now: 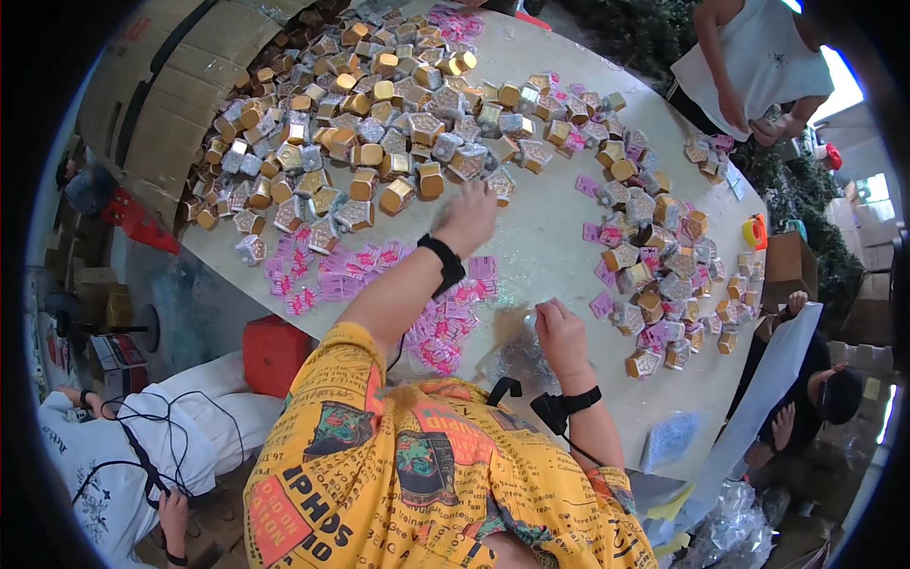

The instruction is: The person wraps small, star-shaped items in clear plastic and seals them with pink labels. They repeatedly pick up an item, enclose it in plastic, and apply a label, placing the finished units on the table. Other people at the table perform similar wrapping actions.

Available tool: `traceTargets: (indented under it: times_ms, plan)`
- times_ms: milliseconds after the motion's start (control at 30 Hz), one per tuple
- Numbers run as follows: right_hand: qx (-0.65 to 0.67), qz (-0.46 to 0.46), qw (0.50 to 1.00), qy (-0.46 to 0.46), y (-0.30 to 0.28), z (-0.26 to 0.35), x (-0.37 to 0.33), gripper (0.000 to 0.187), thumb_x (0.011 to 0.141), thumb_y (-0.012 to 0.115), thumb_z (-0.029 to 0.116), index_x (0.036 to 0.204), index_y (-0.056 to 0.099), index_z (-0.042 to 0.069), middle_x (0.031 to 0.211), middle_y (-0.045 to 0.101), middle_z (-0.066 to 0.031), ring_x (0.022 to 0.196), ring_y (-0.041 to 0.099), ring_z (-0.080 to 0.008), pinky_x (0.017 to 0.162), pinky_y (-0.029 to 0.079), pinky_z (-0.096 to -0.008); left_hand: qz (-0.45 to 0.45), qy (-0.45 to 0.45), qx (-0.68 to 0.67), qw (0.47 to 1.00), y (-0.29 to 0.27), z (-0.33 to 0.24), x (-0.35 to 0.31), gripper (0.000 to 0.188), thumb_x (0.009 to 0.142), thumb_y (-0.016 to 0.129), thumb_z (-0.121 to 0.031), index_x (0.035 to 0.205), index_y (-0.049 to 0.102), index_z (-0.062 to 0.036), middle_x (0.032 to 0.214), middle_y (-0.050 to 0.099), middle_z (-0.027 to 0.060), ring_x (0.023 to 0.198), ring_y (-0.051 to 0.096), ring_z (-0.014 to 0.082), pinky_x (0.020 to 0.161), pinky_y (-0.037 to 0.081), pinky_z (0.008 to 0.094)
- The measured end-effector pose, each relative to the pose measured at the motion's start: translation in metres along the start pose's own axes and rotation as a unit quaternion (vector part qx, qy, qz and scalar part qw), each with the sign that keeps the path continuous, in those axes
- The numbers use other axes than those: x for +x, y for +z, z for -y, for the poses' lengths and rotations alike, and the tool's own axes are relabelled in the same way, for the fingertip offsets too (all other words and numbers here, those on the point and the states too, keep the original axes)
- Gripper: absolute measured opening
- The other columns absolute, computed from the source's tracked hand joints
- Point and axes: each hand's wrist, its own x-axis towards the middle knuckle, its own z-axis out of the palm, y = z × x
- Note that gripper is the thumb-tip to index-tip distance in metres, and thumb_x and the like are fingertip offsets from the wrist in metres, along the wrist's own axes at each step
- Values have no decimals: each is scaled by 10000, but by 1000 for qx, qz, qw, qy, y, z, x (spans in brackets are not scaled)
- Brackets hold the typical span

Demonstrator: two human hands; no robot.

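My left hand (468, 220) reaches out over the table to the near edge of a big heap of small boxes. Its fingers are bent against one small gold box (501, 186) with a glittery patterned top; the fingertips are partly hidden. Closer to my body, my right hand (561, 334) is closed in a pinch. A faint sheet of see-through plastic, apparently a clear plastic bag (531, 321), shows at its fingertips. Below that hand lies a shiny pile of clear bags (523, 364). Many pink printed cards (438, 337) are spread under and beside my left forearm.
The heap of gold and silver boxes (365, 152) covers the table's far left. More boxes (664, 256) mixed with pink cards lie on the right, near an orange tape roll (755, 231). A cardboard carton (180, 85) borders the left. Other people stand around the table.
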Motion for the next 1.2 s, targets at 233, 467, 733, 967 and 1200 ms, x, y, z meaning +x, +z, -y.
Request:
traceTargets:
  times_ms: [233, 467, 733, 967, 1200]
  plan:
    - [76, -27, 995, 60, -13, 5, 2, 57, 790, 597, 19, 846, 602, 10, 750, 602, -152, 659, 598, -318, 579, 474, -374, 52, -67, -70, 994, 28, 30, 8, 241, 824, 555, -114, 1056, 539, -50, 1052, 542, 168, 921, 609, 339, 741, 513, 443]
    - [178, -62, 977, 96, -16, 16, 40, 69, 790, 606, 13, 853, 607, -15, 759, 618, -156, 641, 612, -293, 572, 472, -348, 203, -283, -823, 449, -29, -7, -20, 416, 833, 648, -204, 1211, 496, -126, 1061, 595, 101, 937, 608, 243, 797, 524, 390]
    - [157, -86, 982, 68, -19, 30, 58, 59, 762, 608, 14, 816, 607, -10, 760, 622, -168, 668, 618, -332, 603, 496, -381, 203, -335, -855, 339, -38, -28, -45, 385, 829, 665, -237, 1155, 532, -84, 1086, 559, 143, 947, 609, 254, 805, 533, 371]
    - [125, -101, 986, 50, -23, 31, 53, 65, 755, 612, 31, 807, 609, -9, 758, 616, -180, 673, 610, -348, 608, 493, -398, 173, -349, -843, 371, -42, -37, -53, 364, 828, 672, -252, 1145, 548, -122, 1066, 556, 132, 975, 586, 245, 801, 524, 365]
    - [113, -108, 987, 47, -16, 26, 52, 51, 772, 609, 8, 815, 618, -17, 743, 621, -165, 639, 633, -279, 575, 490, -350, 175, -349, -842, 373, -44, -46, -56, 342, 802, 704, -252, 1098, 574, -137, 1004, 577, 75, 951, 569, 206, 800, 518, 371]
